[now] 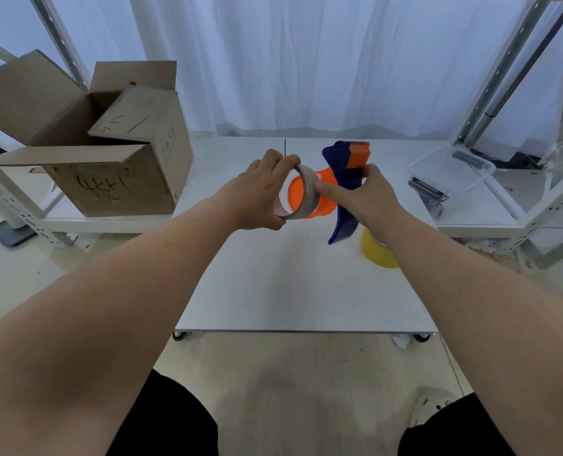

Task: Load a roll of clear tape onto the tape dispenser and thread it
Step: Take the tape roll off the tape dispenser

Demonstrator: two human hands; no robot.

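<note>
back: white curtain (306, 60), daylight glowing through | sides: grey metal racks (503, 70) | middle: white tabletop (290, 284) on small wheels (178, 335) | floor (290, 373): pale beige | left low shelf (109, 222): open cardboard box (115, 189) | right shelf: clear plastic tub (451, 169)

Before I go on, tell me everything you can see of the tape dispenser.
The tape dispenser is a hand-held plastic one: a dark blue body, a round orange hub on the side toward the left hand, and an orange block at the top. It stands roughly upright above the white table, its blue handle pointing down. The right hand grips its middle. The left hand holds the tape roll at the hub; whether it is seated cannot be told.
</note>
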